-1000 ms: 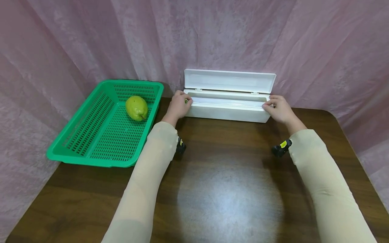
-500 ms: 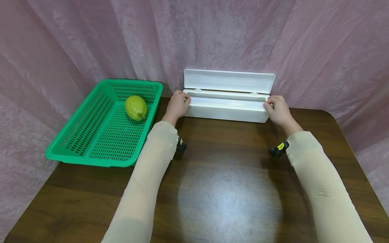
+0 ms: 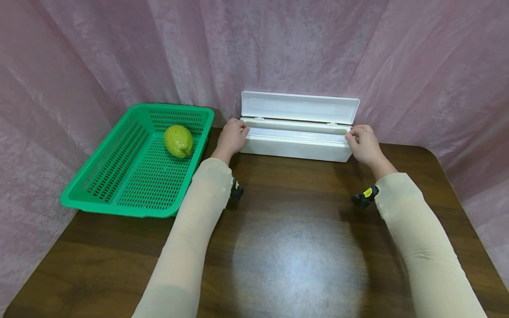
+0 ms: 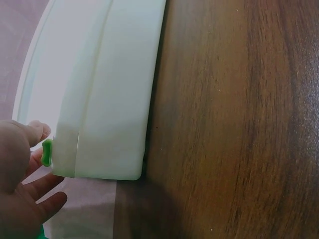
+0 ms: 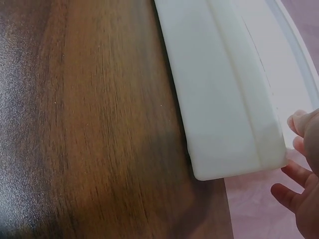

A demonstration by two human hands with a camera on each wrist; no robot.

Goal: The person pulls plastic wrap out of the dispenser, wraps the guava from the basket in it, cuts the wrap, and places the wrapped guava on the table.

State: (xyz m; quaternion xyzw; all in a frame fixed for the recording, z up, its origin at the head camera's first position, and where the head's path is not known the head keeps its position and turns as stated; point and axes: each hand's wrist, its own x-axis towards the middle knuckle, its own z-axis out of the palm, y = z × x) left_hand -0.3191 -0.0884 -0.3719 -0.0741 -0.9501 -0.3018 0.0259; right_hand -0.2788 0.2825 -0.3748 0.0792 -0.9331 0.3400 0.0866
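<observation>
The place is an indoor tabletop corner with a domestic, kitchen-like air, though whether it belongs to a home or a studio cannot be told; a pink, velvet-like curtain (image 3: 302,48) hangs in folds behind and along the sides, hiding the room beyond; a dark wood-grain table (image 3: 302,265) with a rounded far corner carries a pale patch of reflected light; the kitchen note comes from a green slotted plastic basket (image 3: 119,209), a yellow-green fruit (image 3: 178,141) inside it, and a long white hinged-lid box (image 3: 294,149) resembling a cling-film dispenser.
</observation>
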